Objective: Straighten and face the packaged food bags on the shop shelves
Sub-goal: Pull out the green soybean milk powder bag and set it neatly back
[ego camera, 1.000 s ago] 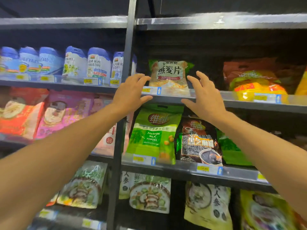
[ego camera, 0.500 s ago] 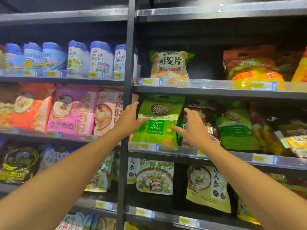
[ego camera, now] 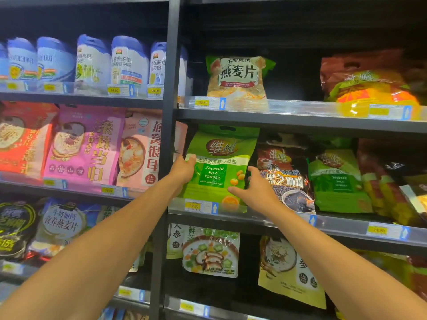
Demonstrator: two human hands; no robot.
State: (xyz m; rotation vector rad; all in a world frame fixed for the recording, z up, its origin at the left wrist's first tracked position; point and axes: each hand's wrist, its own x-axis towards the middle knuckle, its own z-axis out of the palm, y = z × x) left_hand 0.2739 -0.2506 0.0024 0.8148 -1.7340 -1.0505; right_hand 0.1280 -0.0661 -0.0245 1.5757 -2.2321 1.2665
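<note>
A green soybean milk powder bag [ego camera: 219, 153] stands upright at the left end of the middle shelf, its front facing me. My left hand [ego camera: 182, 170] grips its left edge, thumb on the front. My right hand [ego camera: 254, 189] holds its lower right edge, thumb across the front and fingers behind. To the right stand a dark black-sesame bag [ego camera: 285, 181], leaning a little, and a second green soybean bag [ego camera: 337, 181] set further back.
A black upright post [ego camera: 169, 100] runs just left of my left hand. An oat flake bag [ego camera: 238, 77] stands on the shelf above, vegetable soup bags [ego camera: 210, 252] below. Pink and red bags [ego camera: 85, 146] fill the left bay. A clear price rail [ego camera: 346, 224] fronts the shelf.
Both hands dropped from the upper shelf's edge by the oat bag to the middle shelf and closed on the two sides of the green soybean bag. The view moved closer.
</note>
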